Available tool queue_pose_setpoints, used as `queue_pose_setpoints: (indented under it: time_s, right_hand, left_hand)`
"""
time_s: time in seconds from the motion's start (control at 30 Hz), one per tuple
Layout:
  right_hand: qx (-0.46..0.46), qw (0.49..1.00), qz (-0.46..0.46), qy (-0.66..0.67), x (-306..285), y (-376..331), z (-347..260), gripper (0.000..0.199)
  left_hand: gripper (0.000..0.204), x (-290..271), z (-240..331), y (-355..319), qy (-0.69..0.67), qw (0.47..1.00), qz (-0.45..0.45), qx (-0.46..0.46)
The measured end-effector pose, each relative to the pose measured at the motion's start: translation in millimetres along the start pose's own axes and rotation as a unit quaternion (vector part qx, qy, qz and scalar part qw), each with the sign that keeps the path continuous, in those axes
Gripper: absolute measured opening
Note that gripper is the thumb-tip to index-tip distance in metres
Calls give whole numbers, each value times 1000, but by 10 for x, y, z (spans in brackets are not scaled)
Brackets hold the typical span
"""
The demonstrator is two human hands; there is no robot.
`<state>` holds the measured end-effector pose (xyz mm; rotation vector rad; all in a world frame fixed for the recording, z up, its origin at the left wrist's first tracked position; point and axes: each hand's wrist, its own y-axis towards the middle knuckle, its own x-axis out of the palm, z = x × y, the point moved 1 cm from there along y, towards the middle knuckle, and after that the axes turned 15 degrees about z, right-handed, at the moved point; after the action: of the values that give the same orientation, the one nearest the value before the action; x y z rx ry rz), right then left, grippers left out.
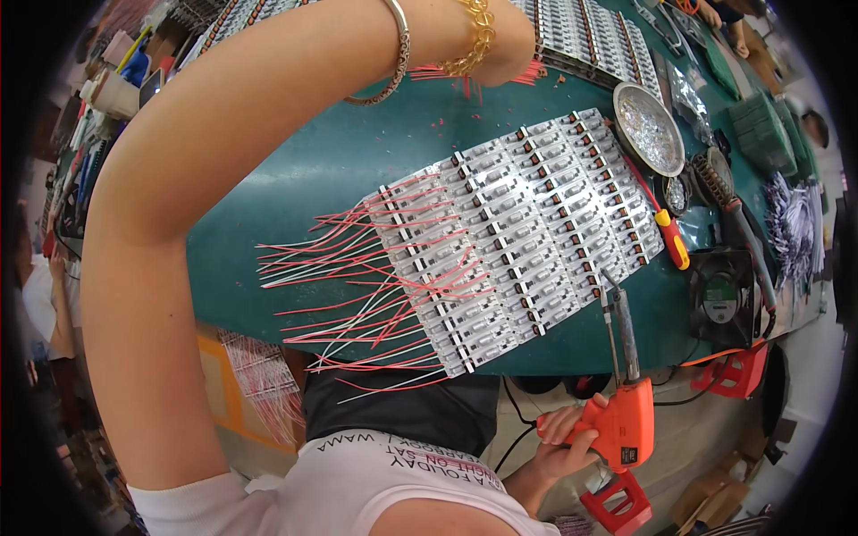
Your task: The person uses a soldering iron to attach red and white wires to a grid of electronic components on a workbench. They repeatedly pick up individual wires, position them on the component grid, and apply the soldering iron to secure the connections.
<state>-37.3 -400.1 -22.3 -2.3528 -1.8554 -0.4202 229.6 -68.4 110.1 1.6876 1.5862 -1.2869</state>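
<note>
A panel of small silver circuit boards (527, 228) lies tilted on the green table, with red and white wires (349, 286) fanning out from its left side. My right hand (567, 439) is wrapped round the handle of an orange soldering gun (626, 420). The gun points upward, its metal tip close to the panel's lower right edge; I cannot tell whether they touch. My left arm stretches across the far left of the table. At the top, my left hand (508, 45) is beside red wires (527, 73) and another set of boards (590, 36); its fingers are hidden.
Right of the panel are a round metal dish (648, 129), a red-and-yellow screwdriver (672, 239), a soldering iron in a coiled holder (712, 174) and a black fan (720, 299). Bundled pale wires (795, 232) lie farther right. Another person's hand (709, 13) shows at top right.
</note>
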Motion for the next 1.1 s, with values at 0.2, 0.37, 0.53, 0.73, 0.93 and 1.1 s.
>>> queue_pose_setpoints:
  time_s: [0.2, 0.37, 0.53, 0.73, 0.93, 1.1]
  right_hand:
    - [-10, 999, 36, -27, 6, -22, -19, 55]
    - [9, 1000, 15, -8, 40, -37, -41, 57]
    - [-15, 999, 14, -27, -99, -114, -63, 69]
    - [13, 991, -113, -68, -287, -174, -143, 78]
    - [1, 966, -205, -160, -502, -208, -129, 84]
    - [47, 964, -101, -240, -243, -327, -235, 69]
  left_hand:
    - [16, 82, 11, 255, 29, 999, 5, 19]
    - [22, 378, -22, -90, -84, 991, 104, 11]
    - [11, 272, 385, -926, -424, 876, 230, 15]
    - [8, 514, 1416, -1786, -574, 740, 340, -87]
    - [14, 695, 1749, -1736, -557, 731, 369, -139]
    - [16, 727, 1789, -1730, -519, 751, 388, -129]
